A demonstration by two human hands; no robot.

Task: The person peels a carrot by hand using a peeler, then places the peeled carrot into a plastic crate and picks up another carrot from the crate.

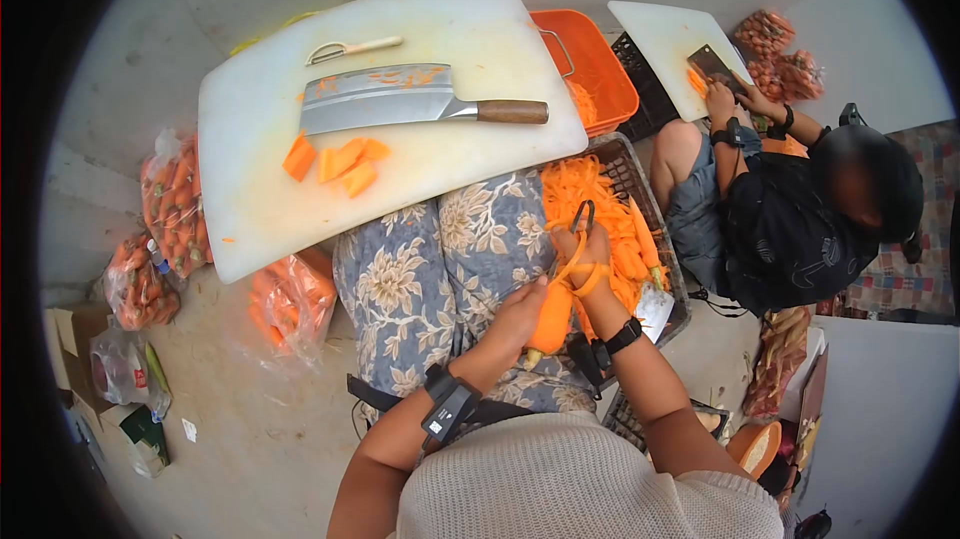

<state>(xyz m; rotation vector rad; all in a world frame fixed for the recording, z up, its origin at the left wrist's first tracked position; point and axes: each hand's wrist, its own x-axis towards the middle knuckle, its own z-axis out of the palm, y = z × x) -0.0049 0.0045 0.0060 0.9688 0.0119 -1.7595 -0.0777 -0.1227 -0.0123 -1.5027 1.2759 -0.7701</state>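
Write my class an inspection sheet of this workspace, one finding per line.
Surface: white cutting board, small orange scraps on it.
Job's things: cleaver, light-handled peeler and cut pieces on the board.
Clutter: peelings heaped in a dark crate.
Hands: left hand steadies a carrot; right hand holds a dark peeler, peel draped over that hand.
Cables: thin dark loop beside the lap, possibly a cord.
Surroundings: co-worker at a second board; bagged carrots at left.
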